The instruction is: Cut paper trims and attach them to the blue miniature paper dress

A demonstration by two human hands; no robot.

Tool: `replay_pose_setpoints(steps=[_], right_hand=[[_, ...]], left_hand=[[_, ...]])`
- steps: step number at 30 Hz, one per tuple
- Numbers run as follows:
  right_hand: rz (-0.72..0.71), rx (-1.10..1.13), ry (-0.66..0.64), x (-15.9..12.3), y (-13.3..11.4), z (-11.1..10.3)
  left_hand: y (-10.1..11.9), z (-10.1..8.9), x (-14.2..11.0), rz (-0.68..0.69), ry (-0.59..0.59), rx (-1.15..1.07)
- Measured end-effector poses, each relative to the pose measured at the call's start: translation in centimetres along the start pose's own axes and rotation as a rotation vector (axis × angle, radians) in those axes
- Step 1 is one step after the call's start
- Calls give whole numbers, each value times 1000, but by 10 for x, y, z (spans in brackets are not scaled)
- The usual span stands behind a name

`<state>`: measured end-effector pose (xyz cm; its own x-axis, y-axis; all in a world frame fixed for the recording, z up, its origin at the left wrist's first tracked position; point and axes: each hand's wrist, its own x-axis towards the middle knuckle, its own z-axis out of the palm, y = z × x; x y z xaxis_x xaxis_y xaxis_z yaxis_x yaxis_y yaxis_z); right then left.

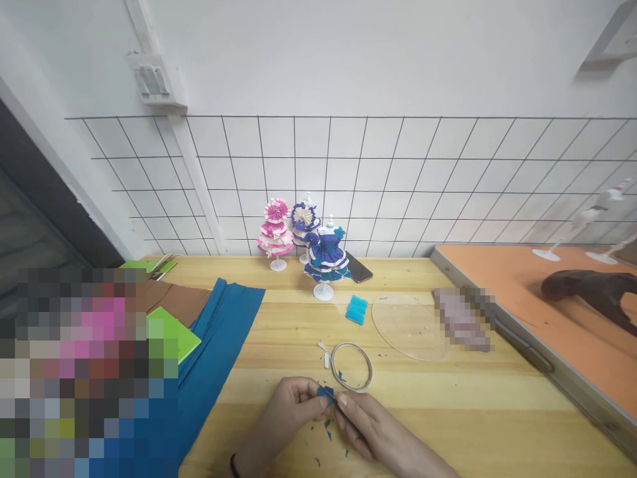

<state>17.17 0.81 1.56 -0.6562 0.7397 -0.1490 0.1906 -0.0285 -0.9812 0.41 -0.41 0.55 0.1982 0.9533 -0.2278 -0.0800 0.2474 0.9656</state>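
A small piece of blue crepe paper (326, 394) is pinched between the thumb and fingers of my left hand (297, 403). My right hand (365, 419) is closed around a slim dark tool (354, 416) like small scissors. Its tip meets the blue piece; my fingers hide much of it. Blue scraps (328, 431) lie on the table below my hands. Just beyond them is a roll of pale tape (352, 366), with a white strip (324, 354) beside it.
Miniature paper dresses on stands (326, 259) are at the back, near a phone (359, 267). Blue crepe paper (223, 332) and a green pad (174, 332) lie left. A turquoise bundle (357, 309) and clear round sheet (408, 325) lie ahead; an orange board (522, 312) lies right.
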Motion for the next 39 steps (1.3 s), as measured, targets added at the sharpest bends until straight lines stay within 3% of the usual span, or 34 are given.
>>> replay_pose_setpoints(steps=[39], right_hand=[[-5,-39,-48,1,7,-3]], left_hand=[[-5,-3,1,-12,-31,4]])
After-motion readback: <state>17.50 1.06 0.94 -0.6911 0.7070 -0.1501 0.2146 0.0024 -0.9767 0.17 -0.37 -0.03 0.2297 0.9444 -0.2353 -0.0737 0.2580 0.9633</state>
